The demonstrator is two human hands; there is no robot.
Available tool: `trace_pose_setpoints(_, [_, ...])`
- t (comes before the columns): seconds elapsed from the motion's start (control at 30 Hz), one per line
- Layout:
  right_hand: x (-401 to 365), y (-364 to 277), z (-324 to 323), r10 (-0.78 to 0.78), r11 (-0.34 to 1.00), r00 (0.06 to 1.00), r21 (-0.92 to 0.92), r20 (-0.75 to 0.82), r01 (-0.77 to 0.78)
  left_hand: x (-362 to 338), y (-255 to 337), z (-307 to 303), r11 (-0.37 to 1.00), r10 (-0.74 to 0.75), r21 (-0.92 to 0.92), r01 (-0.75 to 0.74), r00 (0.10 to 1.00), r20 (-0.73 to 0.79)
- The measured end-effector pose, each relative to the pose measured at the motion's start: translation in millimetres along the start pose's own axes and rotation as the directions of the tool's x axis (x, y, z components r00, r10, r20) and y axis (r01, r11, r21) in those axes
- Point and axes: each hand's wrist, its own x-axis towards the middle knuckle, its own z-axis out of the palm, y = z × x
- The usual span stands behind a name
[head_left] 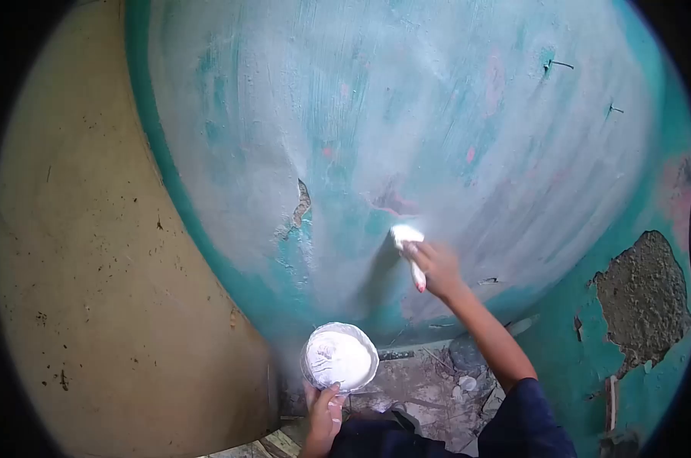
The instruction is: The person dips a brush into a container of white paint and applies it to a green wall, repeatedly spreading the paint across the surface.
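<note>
My right hand [435,267] is closed round a paintbrush [418,276] with a white-coated head, held against or very near the wall [345,259], where turquoise shows between pale whitish strokes. My left hand [325,412] grips the lower rim of a round bowl [341,357] of white paint, below and left of the brush. White smears mark the fingers of my left hand. A chipped patch [301,202] and a pinkish worn spot [395,202] show on the wall above.
A tan surface [116,267] curves along the left. Two nails [561,64] [616,110] stick out of the wall at upper right. Bare rough plaster [645,298] shows on the right wall. Debris [437,382] litters the floor below.
</note>
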Motion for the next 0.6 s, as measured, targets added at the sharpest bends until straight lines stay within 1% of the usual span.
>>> trace_pose_setpoints(0.07, [0,-3,0,0.014,0.992,0.999,0.123,0.046,-0.020,2,3,1,0.998,-0.029,-0.051,0.027,0.999,-0.037])
trace_pose_setpoints(0.1, [16,7,-3,0.005,0.994,1.000,0.107,0.019,-0.007,12,5,2,0.999,-0.009,-0.052,0.008,1.000,-0.011])
trace_pose_setpoints(0.17, [54,32,-26,-0.021,0.999,0.999,0.034,-0.027,0.022,10,8,1,0.999,0.004,-0.045,-0.004,1.000,-0.005])
trace_pose_setpoints(0.23, [105,51,-72,0.011,1.000,0.996,-0.001,-0.089,-0.011,9,5,-2,0.999,-0.005,-0.035,0.005,1.000,-0.015])
trace_pose_setpoints(0.3, [157,53,-108,0.007,0.999,0.965,-0.029,-0.262,-0.015,7,5,-2,1.000,-0.010,-0.021,0.009,1.000,-0.026])
trace_pose_setpoints(0.37, [184,54,-128,0.146,0.981,0.943,-0.080,-0.301,-0.177,4,3,1,0.997,-0.003,-0.071,0.001,1.000,-0.027])
trace_pose_setpoints(0.4, [181,55,-124,0.148,0.981,0.944,-0.075,-0.294,-0.178,2,3,2,0.997,-0.007,-0.072,0.004,0.999,-0.035])
trace_pose_setpoints(0.47, [175,61,-110,-0.014,0.987,0.911,-0.150,-0.411,-0.053,1,3,4,0.994,-0.004,-0.106,0.001,1.000,-0.028])
trace_pose_setpoints(0.5, [160,53,-102,-0.063,0.969,0.942,-0.247,-0.329,-0.021,1,3,4,0.994,-0.003,-0.108,0.000,0.999,-0.032])
trace_pose_setpoints(0.6, [90,19,-53,-0.062,0.971,0.983,-0.237,-0.171,0.020,1,2,1,0.995,-0.012,-0.101,0.007,0.999,-0.048])
